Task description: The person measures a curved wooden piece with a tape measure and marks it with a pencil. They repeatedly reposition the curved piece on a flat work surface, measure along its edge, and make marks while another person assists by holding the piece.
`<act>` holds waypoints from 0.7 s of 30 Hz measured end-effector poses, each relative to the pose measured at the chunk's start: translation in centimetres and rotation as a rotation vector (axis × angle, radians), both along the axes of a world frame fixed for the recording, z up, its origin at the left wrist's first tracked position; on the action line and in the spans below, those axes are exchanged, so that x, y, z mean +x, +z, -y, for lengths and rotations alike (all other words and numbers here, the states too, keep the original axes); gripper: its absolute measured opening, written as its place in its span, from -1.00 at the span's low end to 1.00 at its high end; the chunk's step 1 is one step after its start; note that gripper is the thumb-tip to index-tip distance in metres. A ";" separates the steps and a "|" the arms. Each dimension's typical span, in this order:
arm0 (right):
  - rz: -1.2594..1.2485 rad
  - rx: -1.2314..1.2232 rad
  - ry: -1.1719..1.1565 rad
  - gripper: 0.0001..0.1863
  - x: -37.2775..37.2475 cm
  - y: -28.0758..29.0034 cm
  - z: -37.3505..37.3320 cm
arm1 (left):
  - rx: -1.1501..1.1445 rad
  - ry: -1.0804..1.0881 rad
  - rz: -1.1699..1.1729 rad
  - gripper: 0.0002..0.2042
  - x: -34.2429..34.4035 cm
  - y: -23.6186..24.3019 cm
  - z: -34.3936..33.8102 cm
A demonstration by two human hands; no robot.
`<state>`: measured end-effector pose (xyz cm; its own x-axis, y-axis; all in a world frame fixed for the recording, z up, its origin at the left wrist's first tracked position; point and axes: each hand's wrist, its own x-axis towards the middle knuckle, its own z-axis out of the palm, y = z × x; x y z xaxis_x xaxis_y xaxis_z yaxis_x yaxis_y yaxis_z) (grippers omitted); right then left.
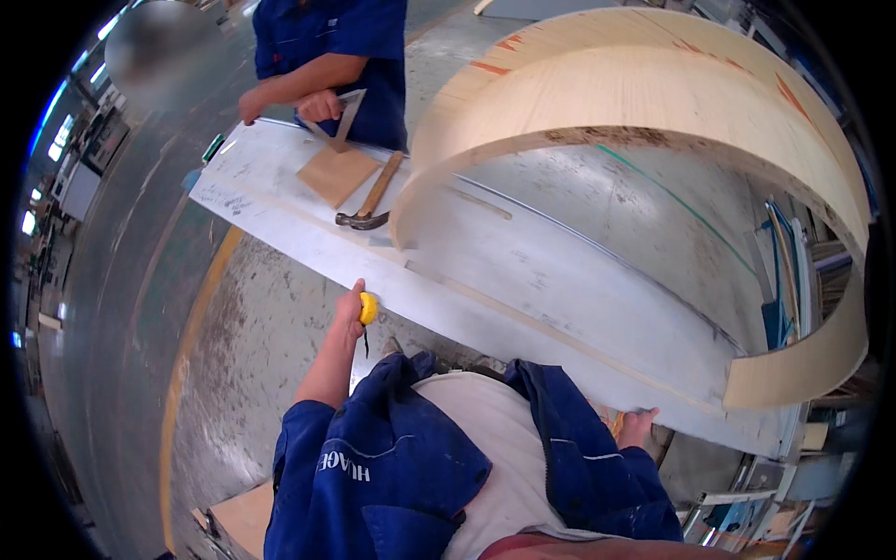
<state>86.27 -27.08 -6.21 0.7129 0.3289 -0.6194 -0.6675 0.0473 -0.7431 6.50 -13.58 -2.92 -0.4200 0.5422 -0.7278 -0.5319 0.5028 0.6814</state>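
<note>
My left hand [352,307] is closed around a yellow tape measure [369,308], just off the near edge of the long white table [560,280]; a dark strap hangs below it. Farther right, my right hand [637,428] is at the same edge, its fingers mostly hidden. A large curved wooden panel [635,89] stands on the table in a wide arc, its ends resting at the middle and the right. Left of it lie a claw hammer [378,191] with a wooden handle and a brown square board [336,175].
Across the table a person in blue workwear [327,42] holds a pale set square [349,119] above the brown board. A yellow floor line [191,341] runs at the left. Racks and stacked material [821,280] stand close by on the right. Another brown board [245,521] lies at lower left.
</note>
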 end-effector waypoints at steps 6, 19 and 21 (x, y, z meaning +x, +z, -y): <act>0.075 0.078 -0.030 -0.38 -3.5 -1.0 -1.3 | 0.100 -0.116 0.232 -0.63 -4.8 -2.5 -0.9; 0.022 0.184 -0.384 -0.29 -13.6 -2.3 -3.9 | 0.103 -0.221 -0.199 -0.51 -9.3 2.4 -0.8; -0.044 0.101 -0.396 -0.28 -16.3 -0.1 -6.1 | 0.091 -0.219 -0.260 -0.51 -10.1 2.8 -0.8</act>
